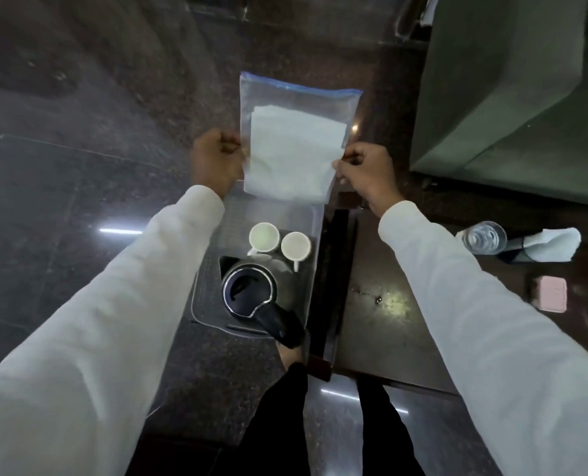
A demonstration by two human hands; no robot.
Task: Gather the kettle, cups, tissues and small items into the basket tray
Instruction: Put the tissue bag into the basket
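Note:
I hold a clear zip bag point(296, 97) with white tissues point(294, 152) inside, stretched flat between both hands above the far end of the tray. My left hand point(215, 159) pinches its left edge and my right hand point(368, 173) pinches its right edge. Below it, on the floor, lies the clear rectangular basket tray point(203, 304). Inside the tray stand two white cups point(264, 237) point(296, 247) side by side and a black kettle point(249, 292) with its handle pointing toward me.
A dark low table point(381, 331) stands right of the tray, carrying a glass point(484, 237), a folded white cloth point(557, 243) and a pink box point(549, 293). A green upholstered seat point(512, 97) sits at the far right. My legs and a foot are near the kettle handle.

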